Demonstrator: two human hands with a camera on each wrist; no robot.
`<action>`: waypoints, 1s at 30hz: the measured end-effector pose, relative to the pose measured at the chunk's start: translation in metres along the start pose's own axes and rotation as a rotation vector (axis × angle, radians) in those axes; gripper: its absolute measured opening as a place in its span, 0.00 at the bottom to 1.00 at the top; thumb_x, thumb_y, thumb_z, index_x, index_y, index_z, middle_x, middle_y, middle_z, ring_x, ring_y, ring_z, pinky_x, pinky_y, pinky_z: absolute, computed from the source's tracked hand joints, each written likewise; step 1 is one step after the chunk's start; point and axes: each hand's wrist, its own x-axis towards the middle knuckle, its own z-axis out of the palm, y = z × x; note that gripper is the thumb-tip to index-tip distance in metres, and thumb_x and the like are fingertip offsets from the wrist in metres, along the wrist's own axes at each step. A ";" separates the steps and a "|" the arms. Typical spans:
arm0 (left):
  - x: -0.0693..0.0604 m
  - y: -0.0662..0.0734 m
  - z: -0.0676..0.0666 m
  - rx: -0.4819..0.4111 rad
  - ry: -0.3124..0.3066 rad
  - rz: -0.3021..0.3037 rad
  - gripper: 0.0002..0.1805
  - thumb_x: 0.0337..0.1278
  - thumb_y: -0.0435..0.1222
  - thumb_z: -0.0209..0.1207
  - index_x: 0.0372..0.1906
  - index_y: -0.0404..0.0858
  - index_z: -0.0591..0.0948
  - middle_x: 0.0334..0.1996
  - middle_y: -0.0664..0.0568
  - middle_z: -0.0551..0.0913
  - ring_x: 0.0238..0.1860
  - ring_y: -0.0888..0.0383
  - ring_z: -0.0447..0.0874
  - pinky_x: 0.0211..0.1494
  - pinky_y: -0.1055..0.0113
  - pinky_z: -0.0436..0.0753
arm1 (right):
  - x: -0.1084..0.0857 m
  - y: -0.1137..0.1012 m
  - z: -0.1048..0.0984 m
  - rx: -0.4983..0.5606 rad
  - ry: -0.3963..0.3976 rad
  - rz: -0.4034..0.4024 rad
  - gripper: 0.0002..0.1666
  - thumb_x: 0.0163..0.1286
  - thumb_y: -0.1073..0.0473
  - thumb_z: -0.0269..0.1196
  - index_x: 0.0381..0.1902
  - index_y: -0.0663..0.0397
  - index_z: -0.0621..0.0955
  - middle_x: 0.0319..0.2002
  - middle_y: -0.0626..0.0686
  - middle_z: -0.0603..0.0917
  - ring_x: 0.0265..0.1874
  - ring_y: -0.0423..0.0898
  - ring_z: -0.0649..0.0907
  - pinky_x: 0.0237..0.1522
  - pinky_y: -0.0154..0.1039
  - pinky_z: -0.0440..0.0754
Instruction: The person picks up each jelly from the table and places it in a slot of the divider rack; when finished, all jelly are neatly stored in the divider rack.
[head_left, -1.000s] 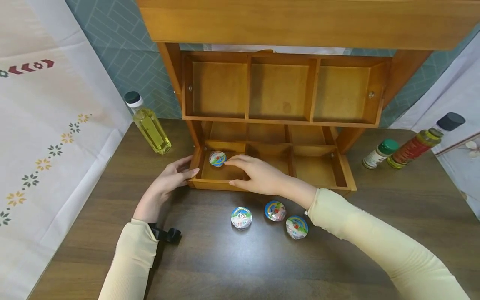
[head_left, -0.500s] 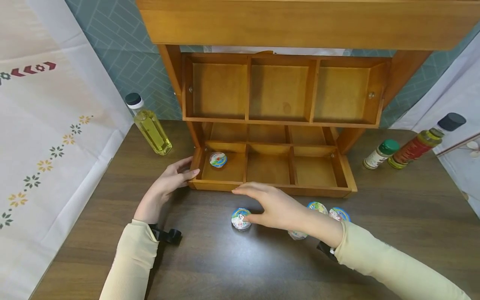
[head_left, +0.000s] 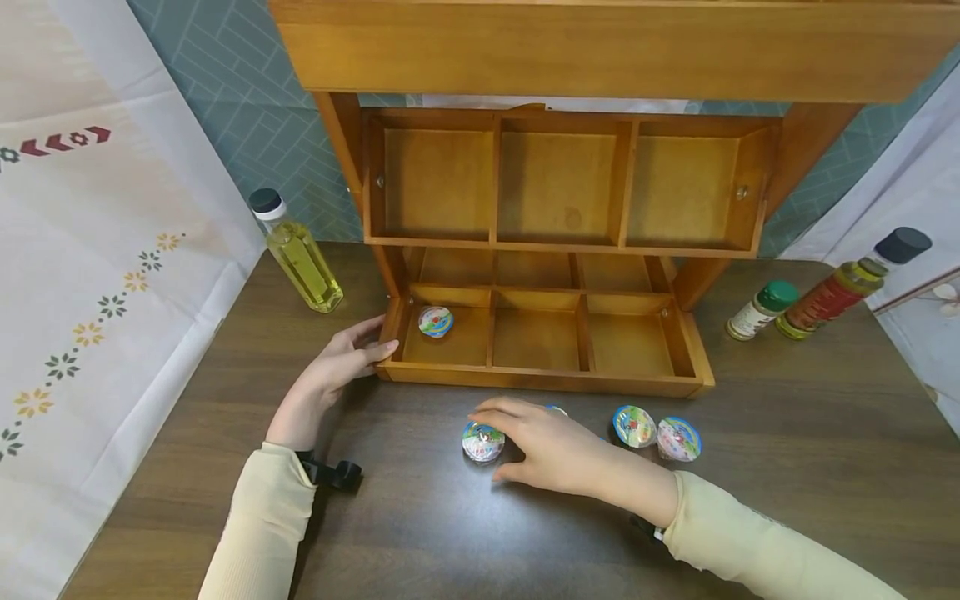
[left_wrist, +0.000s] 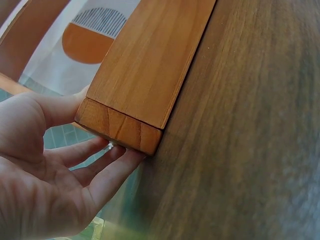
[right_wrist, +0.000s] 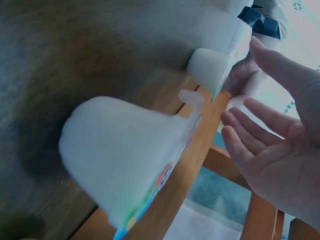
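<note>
My left hand [head_left: 341,362] grips the left end of a wooden compartment tray [head_left: 547,381]; in the left wrist view, thumb and fingers of the left hand [left_wrist: 65,155] lie on opposite sides of the tray's end [left_wrist: 120,122]. One small foil-lidded cup [head_left: 436,321] sits in the tray's left compartment. Over the table, my right hand [head_left: 551,446] reaches toward another foil-lidded cup [head_left: 483,442], thumb and fingers spread beside it. In the right wrist view, the right hand [right_wrist: 280,135] is close to a white cup [right_wrist: 207,70]; contact is unclear.
Two cups [head_left: 634,427] lie right of the right hand, and others are partly hidden beneath it. An upper tray [head_left: 562,244] overhangs the lower one. An oil bottle [head_left: 306,265] stands left; a green-capped jar [head_left: 761,308] and red-labelled bottle [head_left: 828,296] stand right.
My right hand has withdrawn from the tray's left compartment, leaving the cup there, and come down toward the cup on the table. My left hand has stayed on the tray.
</note>
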 end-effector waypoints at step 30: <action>0.000 -0.002 -0.002 0.005 -0.009 0.007 0.40 0.63 0.42 0.56 0.73 0.38 0.50 0.73 0.43 0.50 0.65 0.44 0.61 0.65 0.46 0.63 | 0.015 -0.002 0.016 -0.045 0.058 0.018 0.31 0.57 0.51 0.69 0.57 0.56 0.77 0.55 0.52 0.78 0.54 0.48 0.77 0.56 0.44 0.75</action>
